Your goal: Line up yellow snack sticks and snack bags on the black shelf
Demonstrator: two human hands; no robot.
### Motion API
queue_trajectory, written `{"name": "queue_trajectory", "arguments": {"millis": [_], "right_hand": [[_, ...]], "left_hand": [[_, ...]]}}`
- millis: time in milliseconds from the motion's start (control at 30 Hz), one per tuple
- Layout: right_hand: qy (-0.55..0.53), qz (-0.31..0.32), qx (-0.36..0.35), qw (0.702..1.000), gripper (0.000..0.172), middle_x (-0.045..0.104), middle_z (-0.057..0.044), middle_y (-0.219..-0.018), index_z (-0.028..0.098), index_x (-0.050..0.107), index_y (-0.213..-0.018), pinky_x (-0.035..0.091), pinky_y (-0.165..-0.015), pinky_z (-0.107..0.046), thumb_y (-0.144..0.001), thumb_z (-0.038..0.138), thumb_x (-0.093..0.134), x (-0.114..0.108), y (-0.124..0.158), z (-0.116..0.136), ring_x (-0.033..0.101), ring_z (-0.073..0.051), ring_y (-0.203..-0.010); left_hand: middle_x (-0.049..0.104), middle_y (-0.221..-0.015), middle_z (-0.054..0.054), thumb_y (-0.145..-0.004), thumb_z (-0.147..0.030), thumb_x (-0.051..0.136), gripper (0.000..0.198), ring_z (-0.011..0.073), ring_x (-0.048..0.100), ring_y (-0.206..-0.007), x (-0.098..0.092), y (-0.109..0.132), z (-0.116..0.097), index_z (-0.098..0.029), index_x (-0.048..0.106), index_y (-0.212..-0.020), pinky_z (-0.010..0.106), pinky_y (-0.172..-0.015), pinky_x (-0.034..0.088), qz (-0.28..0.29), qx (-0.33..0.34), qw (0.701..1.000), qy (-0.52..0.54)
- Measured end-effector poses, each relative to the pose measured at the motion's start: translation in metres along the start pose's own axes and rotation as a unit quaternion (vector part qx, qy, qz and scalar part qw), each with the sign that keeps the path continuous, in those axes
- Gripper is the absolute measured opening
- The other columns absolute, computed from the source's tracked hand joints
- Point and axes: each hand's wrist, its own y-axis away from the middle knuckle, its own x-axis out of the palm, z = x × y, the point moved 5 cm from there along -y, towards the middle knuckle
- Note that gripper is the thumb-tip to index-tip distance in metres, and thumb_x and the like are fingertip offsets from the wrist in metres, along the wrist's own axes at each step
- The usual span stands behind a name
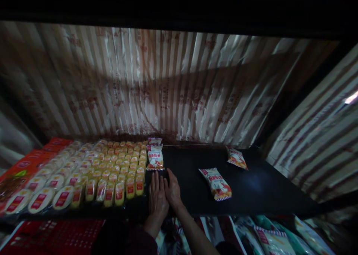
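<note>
My left hand (158, 197) lies on the black shelf (184, 184), its fingers stretched forward beside the yellow packaged cakes (130, 186). Against it rests my right hand (172, 191), with fingers also extended and the thumb side toward the left hand. Neither hand shows anything gripped. Just beyond the fingertips is a white, red and orange snack bag (155, 159), with another bag (155, 140) behind it; whether the fingers touch the nearer one is hard to make out. To the right lie a similar bag (216, 184) and one farther back (237, 158).
Round packaged cakes (41, 200) stand in rows at the left, beside orange-red packets (21, 169). A striped wrinkled sheet (167, 87) hangs behind the shelf. Below its front edge are a red basket (56, 236) and several bagged goods (275, 240). A dark beam (179, 9) crosses overhead.
</note>
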Motion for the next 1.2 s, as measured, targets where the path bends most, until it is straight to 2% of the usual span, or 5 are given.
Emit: {"name": "queue_trajectory", "arguments": {"millis": [167,500,900,1000,1200], "right_hand": [[0.033,-0.015,-0.037,0.999,0.047,0.06,-0.017,-0.126,0.007,0.054,-0.126,0.045,-0.101,-0.044,-0.083,0.021,0.039,-0.016,0.029,0.01,0.055,-0.025,-0.119],[0.091,-0.006,-0.115,0.989,0.043,0.06,-0.014,-0.126,0.013,0.056,-0.125,0.045,-0.1,-0.044,-0.086,0.017,0.039,-0.031,0.086,0.029,0.053,-0.023,-0.121],[0.11,0.006,-0.157,0.981,0.055,0.042,-0.019,-0.143,0.007,0.045,-0.135,0.036,-0.105,-0.05,-0.08,0.01,0.038,-0.029,0.167,0.035,0.026,-0.027,-0.139],[0.11,0.042,-0.135,0.984,0.061,0.038,-0.017,-0.146,0.011,0.042,-0.137,0.035,-0.105,-0.053,-0.076,0.009,0.042,-0.023,0.189,0.032,0.025,-0.028,-0.139],[0.1,0.17,-0.072,0.978,0.06,0.044,-0.019,-0.141,0.011,0.05,-0.132,0.04,-0.104,-0.047,-0.072,0.008,0.047,-0.002,0.22,0.023,0.041,-0.029,-0.131]], "left_hand": [[0.042,-0.144,0.012,-0.085,-0.022,0.045,0.048,0.0293,0.034,-0.135,-0.01,0.03,-0.002,-0.018,0.05,-0.132,0.048,-0.108,0.032,-0.001,0.065,0.998,-0.024],[0.039,-0.146,0.012,-0.086,-0.036,0.042,0.055,0.0287,0.03,-0.137,-0.02,0.089,0.007,-0.019,0.041,-0.139,0.051,-0.112,0.02,0.07,0.086,0.993,-0.03],[0.025,-0.153,0.008,-0.086,-0.024,0.037,0.058,0.0266,0.017,-0.142,-0.026,0.136,0.017,-0.02,0.03,-0.144,0.051,-0.112,0.022,0.124,0.088,0.987,-0.041],[0.024,-0.153,0.007,-0.084,-0.024,0.041,0.061,0.0287,0.017,-0.142,-0.022,0.154,0.028,-0.024,0.03,-0.144,0.053,-0.112,0.021,0.159,0.067,0.984,-0.035],[0.026,-0.153,0.008,-0.078,-0.017,0.048,0.065,0.0314,0.018,-0.141,-0.018,0.19,0.065,-0.028,0.036,-0.141,0.055,-0.113,0.016,0.184,0.015,0.982,-0.036]]}}
